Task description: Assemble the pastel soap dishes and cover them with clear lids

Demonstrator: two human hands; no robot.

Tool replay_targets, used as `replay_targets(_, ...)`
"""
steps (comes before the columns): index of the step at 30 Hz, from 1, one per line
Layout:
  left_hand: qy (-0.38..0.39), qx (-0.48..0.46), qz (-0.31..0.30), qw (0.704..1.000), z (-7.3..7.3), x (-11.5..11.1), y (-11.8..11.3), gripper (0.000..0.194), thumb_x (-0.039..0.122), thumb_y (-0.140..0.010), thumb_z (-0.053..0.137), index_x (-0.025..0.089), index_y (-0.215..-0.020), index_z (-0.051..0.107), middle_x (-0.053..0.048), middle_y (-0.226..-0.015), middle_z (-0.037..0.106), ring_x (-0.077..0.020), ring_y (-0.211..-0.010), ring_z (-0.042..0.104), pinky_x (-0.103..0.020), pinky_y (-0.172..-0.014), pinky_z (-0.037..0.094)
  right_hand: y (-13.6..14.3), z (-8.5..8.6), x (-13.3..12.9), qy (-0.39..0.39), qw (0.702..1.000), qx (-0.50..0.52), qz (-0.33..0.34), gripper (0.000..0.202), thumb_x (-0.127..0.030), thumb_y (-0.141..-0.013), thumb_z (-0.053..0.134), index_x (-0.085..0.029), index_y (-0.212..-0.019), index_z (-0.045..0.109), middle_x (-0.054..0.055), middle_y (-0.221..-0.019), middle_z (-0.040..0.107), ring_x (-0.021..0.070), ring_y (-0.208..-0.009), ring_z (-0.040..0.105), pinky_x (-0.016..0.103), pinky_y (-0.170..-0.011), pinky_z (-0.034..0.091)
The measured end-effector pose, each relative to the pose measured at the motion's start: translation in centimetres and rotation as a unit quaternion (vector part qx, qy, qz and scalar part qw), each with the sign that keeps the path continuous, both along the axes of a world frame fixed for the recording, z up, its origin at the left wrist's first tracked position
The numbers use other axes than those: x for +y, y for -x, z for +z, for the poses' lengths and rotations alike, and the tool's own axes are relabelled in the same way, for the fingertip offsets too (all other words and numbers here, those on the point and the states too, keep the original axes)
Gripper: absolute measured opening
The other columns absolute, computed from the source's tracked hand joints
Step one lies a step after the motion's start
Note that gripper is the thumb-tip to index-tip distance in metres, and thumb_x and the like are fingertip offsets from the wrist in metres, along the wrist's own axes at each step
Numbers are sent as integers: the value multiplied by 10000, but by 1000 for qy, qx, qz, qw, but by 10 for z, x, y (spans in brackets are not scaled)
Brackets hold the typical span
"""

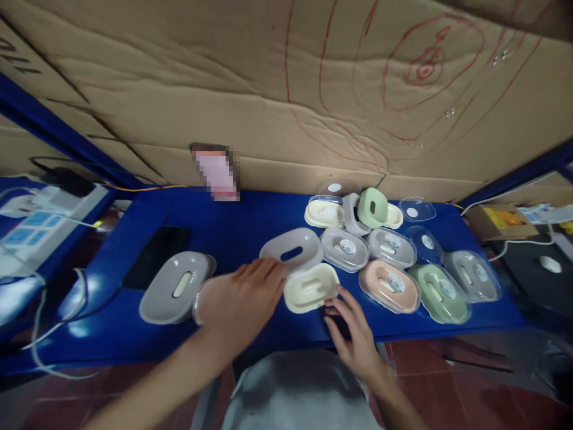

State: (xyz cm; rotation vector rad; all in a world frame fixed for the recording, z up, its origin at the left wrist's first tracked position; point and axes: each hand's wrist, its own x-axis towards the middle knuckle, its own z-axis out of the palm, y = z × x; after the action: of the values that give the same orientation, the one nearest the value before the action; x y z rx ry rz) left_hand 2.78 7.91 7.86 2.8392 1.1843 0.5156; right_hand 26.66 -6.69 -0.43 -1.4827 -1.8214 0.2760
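My left hand (253, 291) has its fingers closed over the near-left edge of a grey oval soap dish (308, 239) with a slot in the middle. That dish is tilted and partly overlaps a cream oval soap tray (308, 294) with a raised centre. At the cream tray's right end, the fingertips of my right hand (356, 337) grip its rim; the thumb is lower and partly apart. Under my left forearm and wrist, a pinkish dish (206, 298) is mostly hidden. Farther left, a grey dish (172, 292) with a cream insert in its slot rests on another.
Lidded soap boxes stand on the blue table (224, 221): grey (347, 248), peach (373, 285), green (436, 286). Behind them are a green dish (372, 206) on its side and clear lids (418, 209). A black flat object (156, 257) and a blurred phone-like item (217, 173) lie left. Cardboard (246, 89) backs the table.
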Motion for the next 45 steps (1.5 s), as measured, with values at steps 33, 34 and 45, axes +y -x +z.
replay_targets(33, 18, -67, -54, 996, -74, -68, -20, 320, 79, -1013, 527, 163, -1282, 678, -152, -1516, 623, -332, -1467, 542, -530, -1165, 529, -47, 18, 31, 20, 967, -234, 100, 443, -170, -1056, 608, -306, -1476, 636, 52, -1574, 591, 302, -1468, 544, 591, -1198, 494)
replay_targets(34, 14, -70, -58, 996, -75, -68, -19, 327, 76, -1017, 509, 158, -1284, 679, -149, -1512, 629, -331, -1469, 539, -528, -1167, 524, -49, 16, 30, 8, 965, -239, 104, 459, -169, -1053, 615, -309, -1491, 626, 52, -1565, 600, 303, -1466, 548, 583, -1188, 509)
replay_targets(45, 1, -116, -64, 991, -86, -74, -16, 361, 85, -1041, 458, 144, -1328, 669, -124, -1491, 656, -289, -1452, 549, -475, -1162, 485, -47, 55, 57, -42, 961, -245, 122, 392, -263, -1061, 641, -257, -1452, 658, 77, -1378, 739, 274, -1288, 689, 484, -1072, 592)
